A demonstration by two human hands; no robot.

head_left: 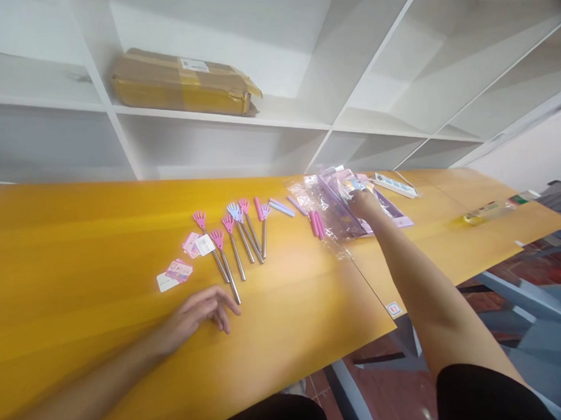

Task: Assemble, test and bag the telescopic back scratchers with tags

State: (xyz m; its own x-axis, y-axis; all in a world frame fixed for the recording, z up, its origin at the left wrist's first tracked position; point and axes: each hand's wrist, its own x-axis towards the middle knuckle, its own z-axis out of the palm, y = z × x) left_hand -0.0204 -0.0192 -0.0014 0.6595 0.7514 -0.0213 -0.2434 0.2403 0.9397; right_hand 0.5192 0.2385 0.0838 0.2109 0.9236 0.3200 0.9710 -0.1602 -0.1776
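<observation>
Loosely curled with its fingers apart, my left hand (209, 308) holds nothing at the lower ends of several metal rods with hand-shaped tops (228, 223). My right hand (364, 204) reaches into a purple box (395, 207) lined with clear plastic bags (335, 207); its fingers are hidden there. Pink tubes (316, 225) and lilac and blue ones (282, 207) lie between the rods and the bags. Left of the rods are small pink and white cards (178, 270), and a white card (205, 245) rests by one rod.
White shelving (224, 118) stands behind the yellow table (93, 243), with a taped cardboard box (183, 84) on one shelf. A power strip (395, 185) sits behind the purple box. Further right lies a yellow packet (487, 213).
</observation>
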